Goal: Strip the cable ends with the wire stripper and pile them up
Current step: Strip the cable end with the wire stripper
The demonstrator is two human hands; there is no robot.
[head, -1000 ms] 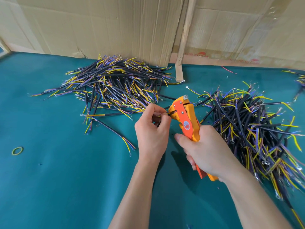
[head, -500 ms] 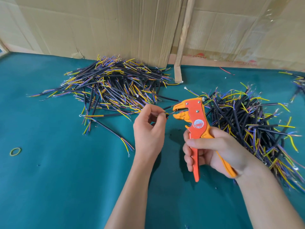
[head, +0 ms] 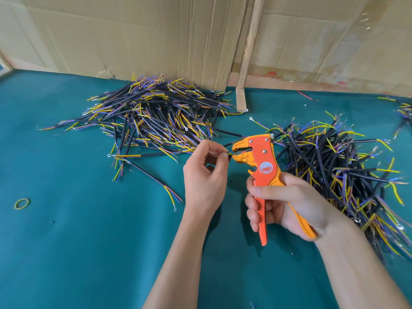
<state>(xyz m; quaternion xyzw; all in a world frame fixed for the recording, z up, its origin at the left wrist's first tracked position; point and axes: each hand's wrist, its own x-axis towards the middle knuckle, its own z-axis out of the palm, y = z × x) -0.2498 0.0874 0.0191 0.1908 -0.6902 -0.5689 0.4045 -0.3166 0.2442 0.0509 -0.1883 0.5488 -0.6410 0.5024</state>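
My right hand (head: 283,204) grips the handles of an orange and yellow wire stripper (head: 262,161), jaws pointing left. My left hand (head: 204,175) pinches a thin cable end (head: 229,154) between thumb and forefinger and holds its tip at the stripper's jaws. A big pile of black cables (head: 156,117) with yellow, blue and brown cores lies behind my left hand. A second pile of black cables (head: 341,166) spreads to the right of the stripper.
The green table cloth (head: 78,241) carries a yellow rubber band (head: 21,203) at the left. Cardboard sheets (head: 133,36) and a wooden strip (head: 247,52) stand along the back. More cables (head: 403,112) lie at the far right edge.
My right hand has turned the stripper from edge-on to flat side up, with the handles spread apart. The left hand still pinches the cable end at the jaws.
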